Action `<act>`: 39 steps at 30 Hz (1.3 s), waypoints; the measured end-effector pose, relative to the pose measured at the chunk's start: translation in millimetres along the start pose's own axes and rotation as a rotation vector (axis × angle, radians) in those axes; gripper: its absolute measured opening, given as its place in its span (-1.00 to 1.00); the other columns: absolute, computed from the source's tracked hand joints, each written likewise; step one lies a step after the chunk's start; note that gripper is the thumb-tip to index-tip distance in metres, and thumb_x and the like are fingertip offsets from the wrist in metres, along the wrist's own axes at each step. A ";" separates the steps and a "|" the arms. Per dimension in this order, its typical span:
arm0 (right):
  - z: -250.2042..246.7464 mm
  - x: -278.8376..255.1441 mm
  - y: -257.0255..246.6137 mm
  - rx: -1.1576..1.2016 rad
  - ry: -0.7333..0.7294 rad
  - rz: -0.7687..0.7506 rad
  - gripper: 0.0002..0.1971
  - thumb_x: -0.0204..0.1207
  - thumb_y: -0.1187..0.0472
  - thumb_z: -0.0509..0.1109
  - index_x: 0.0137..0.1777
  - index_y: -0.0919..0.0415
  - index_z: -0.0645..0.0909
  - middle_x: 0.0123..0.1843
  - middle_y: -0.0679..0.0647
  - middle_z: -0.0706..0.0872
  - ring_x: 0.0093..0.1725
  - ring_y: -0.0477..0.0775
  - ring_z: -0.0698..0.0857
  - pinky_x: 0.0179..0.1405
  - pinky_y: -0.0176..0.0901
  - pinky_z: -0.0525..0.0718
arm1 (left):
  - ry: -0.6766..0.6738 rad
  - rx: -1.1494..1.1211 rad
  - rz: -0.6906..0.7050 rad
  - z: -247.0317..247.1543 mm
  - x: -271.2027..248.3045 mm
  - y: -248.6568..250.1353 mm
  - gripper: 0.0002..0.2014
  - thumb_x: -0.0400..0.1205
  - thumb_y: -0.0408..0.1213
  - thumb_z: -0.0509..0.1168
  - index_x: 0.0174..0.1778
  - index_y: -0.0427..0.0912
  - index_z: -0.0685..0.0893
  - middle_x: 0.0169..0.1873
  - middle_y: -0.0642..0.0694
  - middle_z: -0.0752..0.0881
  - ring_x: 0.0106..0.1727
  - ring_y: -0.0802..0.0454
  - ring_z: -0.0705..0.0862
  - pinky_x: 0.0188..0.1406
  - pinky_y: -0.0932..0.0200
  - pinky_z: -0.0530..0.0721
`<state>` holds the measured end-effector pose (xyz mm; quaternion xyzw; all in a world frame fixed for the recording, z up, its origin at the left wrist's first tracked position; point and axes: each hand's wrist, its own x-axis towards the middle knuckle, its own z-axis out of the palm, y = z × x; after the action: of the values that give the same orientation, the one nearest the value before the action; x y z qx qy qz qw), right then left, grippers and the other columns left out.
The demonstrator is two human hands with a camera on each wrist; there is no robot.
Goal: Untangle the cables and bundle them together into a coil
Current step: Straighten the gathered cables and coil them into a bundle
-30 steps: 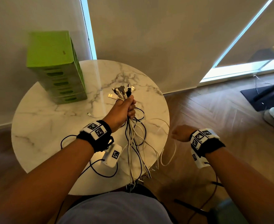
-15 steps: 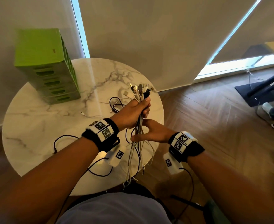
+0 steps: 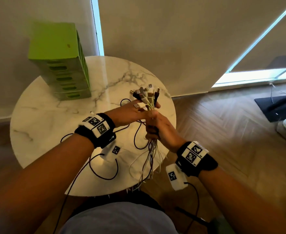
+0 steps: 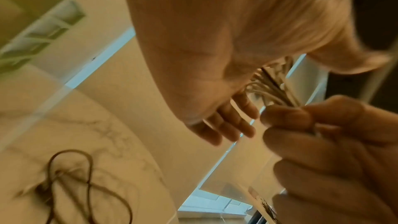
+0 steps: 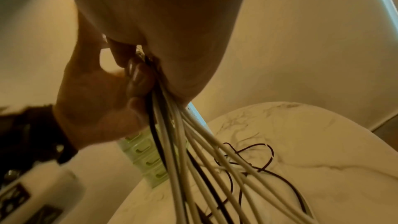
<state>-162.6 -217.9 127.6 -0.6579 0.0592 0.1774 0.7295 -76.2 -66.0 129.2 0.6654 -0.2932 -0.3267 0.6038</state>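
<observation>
A bundle of white and black cables [image 3: 151, 107] stands upright above the marble table [image 3: 54, 125], its plugs [image 3: 145, 92] fanned out on top. My right hand [image 3: 155, 128] grips the bundle in a fist just under the plugs. Loose strands [image 3: 151, 157] hang down from it past the table's front edge, and the right wrist view shows them [image 5: 193, 142] spreading out below the fist. My left hand [image 3: 130, 114] lies against the bundle from the left. In the left wrist view its fingers [image 4: 226, 125] are straight, beside the cables [image 4: 271, 89].
A dark cable [image 3: 137, 141] lies looped on the table below the hands; it shows as the dark loop [image 4: 71, 176] and the dark loop [image 5: 258, 152] in the wrist views. A green drawer unit [image 3: 61, 65] stands at the table's back left. Wooden floor [image 3: 223, 132] lies to the right, with a dark stand base [image 3: 274, 107].
My right hand came in from the right, rose and closed round the bundle under my left hand. My left hand's fingers opened from their grip.
</observation>
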 end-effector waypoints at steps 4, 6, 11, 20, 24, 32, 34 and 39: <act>-7.2 -2.9 -19.1 -0.044 -0.086 0.023 -0.91 0.64 0.20 0.22 0.05 0.18 0.38 -0.34 0.08 0.32 -0.44 -0.02 0.30 -0.49 -0.23 0.37 | -0.294 -0.067 -0.173 15.8 -11.6 -26.6 -0.33 0.43 0.04 0.62 0.44 0.15 0.51 0.39 0.14 0.64 0.46 0.20 0.58 0.58 0.07 0.48; -5.1 -3.8 -32.9 -0.080 -0.143 0.028 -0.95 0.71 0.27 0.16 0.00 0.17 0.35 -0.36 0.04 0.31 -0.43 -0.03 0.23 -0.49 -0.23 0.25 | -0.351 0.071 -0.274 37.2 -11.4 -32.7 -0.44 0.55 -0.08 0.56 0.44 0.17 0.51 0.39 0.28 0.57 0.37 0.45 0.52 0.61 0.17 0.38; -2.8 13.1 -62.8 -0.187 -0.164 0.079 -0.92 0.75 0.23 0.10 0.00 0.12 0.27 -0.36 0.02 0.21 -0.40 0.02 0.16 -0.39 -0.08 0.33 | -0.335 0.086 -0.281 64.7 -10.6 -47.0 -0.56 0.70 0.11 0.33 0.20 -0.22 0.75 0.18 -0.08 0.80 0.31 0.04 0.71 0.48 0.03 0.54; 60.6 62.5 -68.5 -0.146 -0.379 0.127 -0.81 0.76 0.22 0.09 -0.12 0.11 0.24 -0.38 0.01 0.20 -0.47 0.02 0.22 -0.36 -0.05 0.49 | -0.090 -0.252 -0.424 22.2 -78.8 -57.0 -0.60 0.74 -0.12 0.32 -0.38 -0.15 0.40 -0.48 -0.10 0.36 -0.34 -0.13 0.49 0.15 0.09 0.67; 119.3 84.4 -70.6 -0.135 -0.501 0.111 -0.75 0.78 0.17 0.15 -0.17 0.15 0.29 -0.43 0.06 0.27 -0.49 0.09 0.31 -0.30 0.02 0.59 | 0.145 -0.292 -0.426 -7.4 -133.2 -60.1 -0.58 0.71 -0.18 0.35 -0.41 -0.17 0.36 -0.52 -0.10 0.30 -0.49 -0.01 0.33 -0.04 -0.05 0.59; 241.2 109.5 -54.7 -0.212 -0.663 0.020 -0.77 0.71 0.28 0.21 -0.17 0.36 0.54 -0.36 0.28 0.70 -0.21 0.36 0.78 -0.11 0.05 0.80 | 0.859 0.176 -0.615 -50.0 -241.7 -77.8 -0.68 0.69 -0.03 0.37 -0.33 -0.09 0.61 -0.40 -0.08 0.68 -0.37 0.04 0.67 -0.23 0.19 0.62; 266.9 109.8 -50.5 -0.263 -0.702 0.026 -0.72 0.70 0.26 0.26 -0.27 0.30 0.53 -0.46 0.24 0.64 -0.31 0.34 0.76 -0.01 0.21 0.83 | 1.130 0.349 -0.597 -55.5 -267.5 -86.6 -0.69 0.63 0.05 0.29 -0.18 -0.14 0.69 -0.30 -0.14 0.74 -0.23 -0.08 0.73 -0.16 0.02 0.69; 321.4 99.8 -41.0 -0.193 -0.800 0.067 -0.56 0.73 0.17 0.31 -0.41 0.14 0.33 -0.56 0.06 0.25 -0.49 0.15 0.37 0.14 0.45 0.65 | 1.551 0.495 -0.577 -77.0 -327.2 -100.9 -0.90 0.62 -0.28 0.39 -0.12 -0.20 0.61 -0.26 -0.14 0.71 -0.21 -0.16 0.67 -0.24 -0.03 0.60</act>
<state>-103.2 112.5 175.1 -0.6000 -0.2248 0.4476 0.6238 -217.0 248.0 59.6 0.8613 0.3193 0.1526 0.3645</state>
